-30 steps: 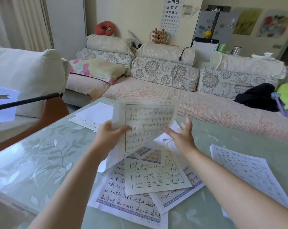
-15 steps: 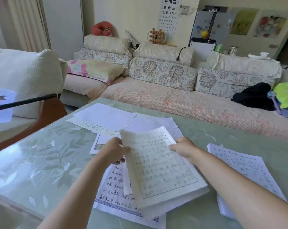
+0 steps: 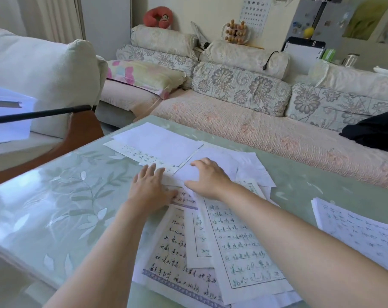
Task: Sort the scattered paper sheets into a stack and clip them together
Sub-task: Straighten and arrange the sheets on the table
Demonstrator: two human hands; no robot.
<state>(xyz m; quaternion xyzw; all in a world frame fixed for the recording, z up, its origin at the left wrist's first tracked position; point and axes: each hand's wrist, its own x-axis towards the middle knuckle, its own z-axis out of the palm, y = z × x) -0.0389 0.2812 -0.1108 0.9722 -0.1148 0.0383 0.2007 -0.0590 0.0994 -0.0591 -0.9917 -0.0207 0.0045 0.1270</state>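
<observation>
Left hand [image 3: 151,188], right hand [image 3: 207,177] spread flat, unclenched, on thin white handwritten paper sheets [image 3: 239,243] atop pale-green glass table [image 3: 55,196]; light, limp, slippery—grip edges.

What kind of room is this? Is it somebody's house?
Most likely a living room in a home. A long floral sofa with bolster cushions runs behind the glass-topped table, a red monkey neck pillow sits on top, and an eye chart hangs on the wall.

Sheets [image 3: 233,236] overlap on the table [image 3: 55,207]; a sofa [image 3: 255,121] stands behind.
</observation>
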